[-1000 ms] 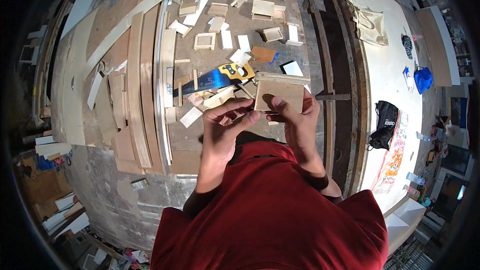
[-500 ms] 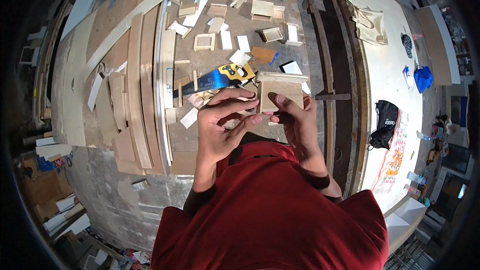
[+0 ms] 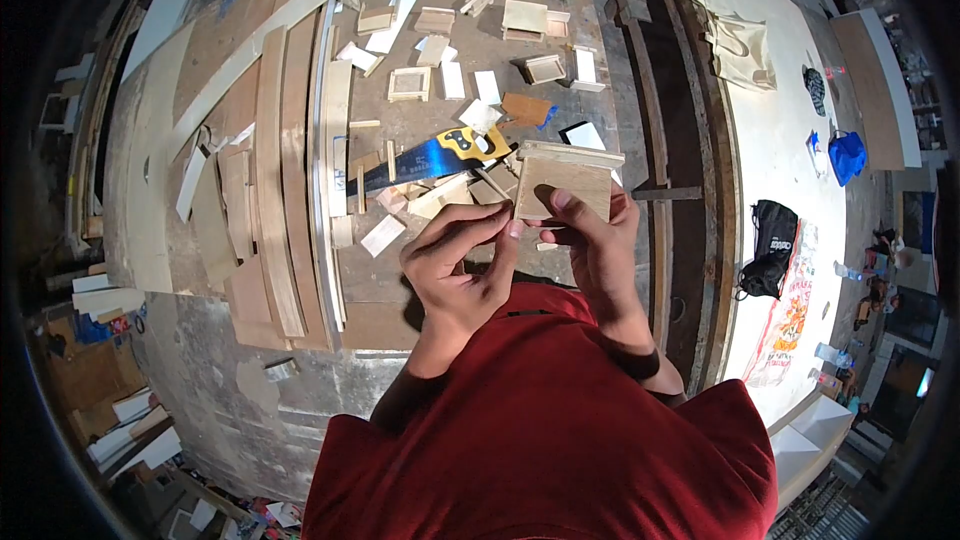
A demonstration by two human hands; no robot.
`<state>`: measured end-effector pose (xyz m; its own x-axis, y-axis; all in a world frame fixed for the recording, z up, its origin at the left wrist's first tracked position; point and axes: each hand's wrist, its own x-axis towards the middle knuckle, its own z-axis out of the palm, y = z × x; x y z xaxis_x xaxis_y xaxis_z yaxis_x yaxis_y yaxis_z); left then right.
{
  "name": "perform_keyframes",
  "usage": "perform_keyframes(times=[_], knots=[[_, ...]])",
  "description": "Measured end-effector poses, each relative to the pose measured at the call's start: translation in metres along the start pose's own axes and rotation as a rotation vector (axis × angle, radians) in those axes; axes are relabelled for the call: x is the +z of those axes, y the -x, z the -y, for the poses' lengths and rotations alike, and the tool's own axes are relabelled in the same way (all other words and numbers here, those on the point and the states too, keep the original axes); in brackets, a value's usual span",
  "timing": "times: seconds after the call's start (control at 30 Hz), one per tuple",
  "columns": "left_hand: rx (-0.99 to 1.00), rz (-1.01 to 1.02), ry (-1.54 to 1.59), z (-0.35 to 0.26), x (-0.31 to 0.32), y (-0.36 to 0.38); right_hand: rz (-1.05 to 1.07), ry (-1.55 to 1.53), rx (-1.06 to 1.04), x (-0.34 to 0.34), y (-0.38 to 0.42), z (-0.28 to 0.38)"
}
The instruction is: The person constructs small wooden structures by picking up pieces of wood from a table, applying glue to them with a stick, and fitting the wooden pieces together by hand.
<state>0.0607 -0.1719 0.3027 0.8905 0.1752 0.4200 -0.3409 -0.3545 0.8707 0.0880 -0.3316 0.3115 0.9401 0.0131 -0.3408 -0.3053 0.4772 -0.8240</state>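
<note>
A small wooden box-like piece [image 3: 568,185], with a flat panel face and raised strips along its top and left edges, is up in front of my chest. My right hand [image 3: 603,250] grips its lower right part, thumb pressed on the face and fingers behind. At the piece's lower left edge, my left hand [image 3: 460,265] is closed in a pinch; whatever sits between those fingertips is too small to make out. Just beyond lies a handsaw [image 3: 415,162] with a blue blade and yellow handle, among wood offcuts [image 3: 440,197].
Several small wooden frames and trays [image 3: 409,84] are scattered over the far worktable. Long boards [image 3: 285,180] lie along its left side. Across a dark gap on the right, a white table carries a black bag [image 3: 770,245], a cloth bag [image 3: 742,52] and a blue item [image 3: 847,158].
My left hand's spread fingers have come together into a pinch at the piece's lower left edge. The piece has shifted slightly right and tilted a little in my right hand.
</note>
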Motion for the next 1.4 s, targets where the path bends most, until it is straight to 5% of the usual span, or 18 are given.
perform_keyframes(times=[0.6, 1.1, 1.4], knots=[[0.092, -0.054, -0.111, -0.004, -0.002, 0.002, 0.003, 0.094, -0.124, 0.002, 0.005, -0.002], [-0.081, 0.013, -0.024, 0.001, -0.005, 0.003, -0.038, 0.111, -0.146, 0.002, 0.004, -0.004], [-0.25, 0.132, 0.437, 0.008, -0.01, -0.002, -0.008, 0.051, -0.109, 0.003, 0.003, 0.001]])
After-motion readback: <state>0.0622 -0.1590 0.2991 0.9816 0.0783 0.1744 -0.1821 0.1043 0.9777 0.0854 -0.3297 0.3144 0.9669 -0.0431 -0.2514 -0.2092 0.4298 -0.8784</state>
